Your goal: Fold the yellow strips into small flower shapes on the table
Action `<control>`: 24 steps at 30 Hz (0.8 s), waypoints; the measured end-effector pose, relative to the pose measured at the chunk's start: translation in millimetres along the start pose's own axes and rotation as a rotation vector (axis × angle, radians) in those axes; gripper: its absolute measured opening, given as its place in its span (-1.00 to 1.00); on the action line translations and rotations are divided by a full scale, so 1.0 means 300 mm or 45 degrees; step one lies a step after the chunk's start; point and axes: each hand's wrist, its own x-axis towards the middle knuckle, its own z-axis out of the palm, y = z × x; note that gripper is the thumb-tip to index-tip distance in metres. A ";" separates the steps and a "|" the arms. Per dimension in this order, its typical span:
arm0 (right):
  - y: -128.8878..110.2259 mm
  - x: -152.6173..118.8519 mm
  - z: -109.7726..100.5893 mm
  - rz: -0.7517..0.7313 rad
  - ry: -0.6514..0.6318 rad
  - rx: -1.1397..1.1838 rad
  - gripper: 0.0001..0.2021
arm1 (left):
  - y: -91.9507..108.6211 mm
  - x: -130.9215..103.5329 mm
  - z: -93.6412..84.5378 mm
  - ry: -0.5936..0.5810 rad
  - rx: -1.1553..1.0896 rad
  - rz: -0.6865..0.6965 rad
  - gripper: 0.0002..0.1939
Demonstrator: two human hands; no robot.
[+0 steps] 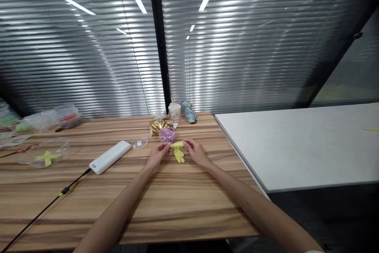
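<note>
Your left grip (157, 155) and right grip (196, 152) each pinch one end of the yellow piece (178, 145), just on your side of the tub of purple shreds (167, 134), probably to hold its top band straight while finger-like strips dangle free.

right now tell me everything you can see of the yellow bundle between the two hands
The yellow bundle shows a straight, roughly level band with several narrow, finger-like strips below. The left hand pinches one end of the band, the right hand the other, in front of the pink-filled tub. Its material and whether it touches the table are unclear.
</note>
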 end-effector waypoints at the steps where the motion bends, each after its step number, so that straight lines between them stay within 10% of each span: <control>1: 0.004 0.001 0.001 0.024 0.007 0.044 -0.77 | 0.001 0.000 0.001 0.002 -0.027 -0.027 -0.65; 24: 0.060 0.019 0.000 0.247 0.010 0.421 -0.78 | 0.029 -0.007 0.012 0.061 0.186 0.011 -0.65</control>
